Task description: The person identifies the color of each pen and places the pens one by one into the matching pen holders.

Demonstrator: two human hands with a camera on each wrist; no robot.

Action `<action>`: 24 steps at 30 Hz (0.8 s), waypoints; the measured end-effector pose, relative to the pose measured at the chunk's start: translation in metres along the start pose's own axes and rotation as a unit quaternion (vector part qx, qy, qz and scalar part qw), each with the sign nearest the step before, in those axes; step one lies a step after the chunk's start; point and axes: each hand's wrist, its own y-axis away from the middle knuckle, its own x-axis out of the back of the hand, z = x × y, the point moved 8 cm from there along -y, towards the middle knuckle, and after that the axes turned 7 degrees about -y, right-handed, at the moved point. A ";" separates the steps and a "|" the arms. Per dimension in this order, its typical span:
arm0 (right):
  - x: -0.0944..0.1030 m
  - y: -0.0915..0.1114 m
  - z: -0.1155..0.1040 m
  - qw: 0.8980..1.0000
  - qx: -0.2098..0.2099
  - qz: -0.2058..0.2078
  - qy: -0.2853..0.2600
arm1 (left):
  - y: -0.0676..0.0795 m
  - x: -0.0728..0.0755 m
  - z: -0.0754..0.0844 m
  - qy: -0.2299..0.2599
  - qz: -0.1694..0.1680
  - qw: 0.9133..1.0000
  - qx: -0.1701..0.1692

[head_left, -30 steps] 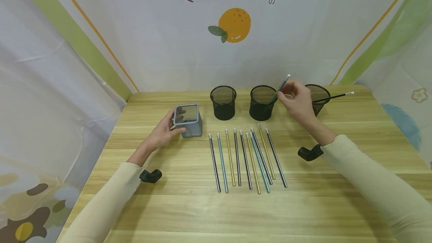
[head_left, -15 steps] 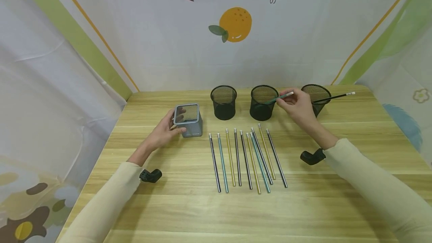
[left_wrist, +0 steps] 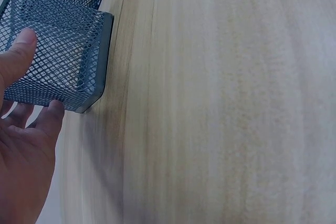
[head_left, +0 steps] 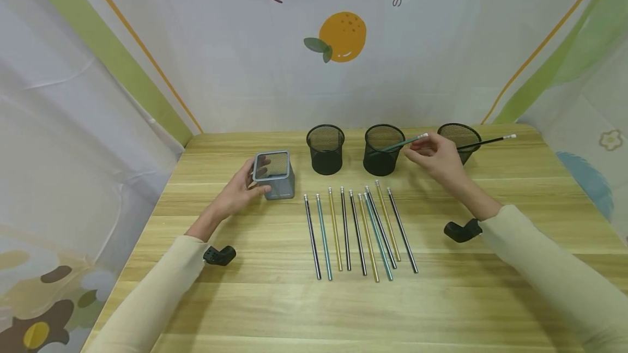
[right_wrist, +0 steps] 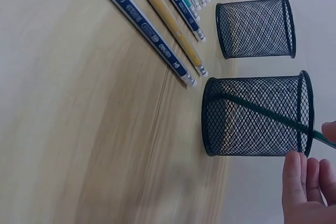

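Observation:
My left hand (head_left: 236, 194) grips a grey square mesh pen holder (head_left: 281, 187), thumb on the near side and fingers around the far side. The left wrist view shows the thumb and fingertips against its mesh wall (left_wrist: 58, 56). A green pencil (head_left: 404, 142) leans in the middle round black mesh cup (head_left: 379, 163), its white eraser end over the right rim. Beside that end is my right hand (head_left: 440, 161), thumb and fingers apart around the pencil in the right wrist view, seemingly not pinching it.
Another black mesh cup (head_left: 326, 162) stands to the left. The right-hand cup (head_left: 466, 148) holds a black pencil (head_left: 490, 140) sticking out rightward. Several blue, green, yellow and black pencils (head_left: 345, 227) lie in a row on the wooden table (head_left: 265, 309).
The green pencil has tipped from steep to a low lean on the cup's rim. My right hand has let go and drawn slightly right and nearer. The left hand stays put.

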 end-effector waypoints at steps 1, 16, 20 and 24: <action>0.001 0.001 0.000 1.000 -0.002 -0.001 -0.001 | 0.000 0.000 0.000 0.000 0.000 1.000 0.000; 0.005 0.006 0.010 0.999 -0.035 -0.035 -0.002 | 0.002 0.000 0.002 -0.001 -0.003 1.000 -0.003; 0.001 0.009 0.010 0.997 -0.054 -0.062 0.008 | 0.001 0.000 0.002 0.000 -0.003 1.000 -0.005; -0.003 0.013 0.011 0.993 -0.073 -0.090 0.037 | 0.001 0.000 0.002 0.001 -0.002 1.000 -0.003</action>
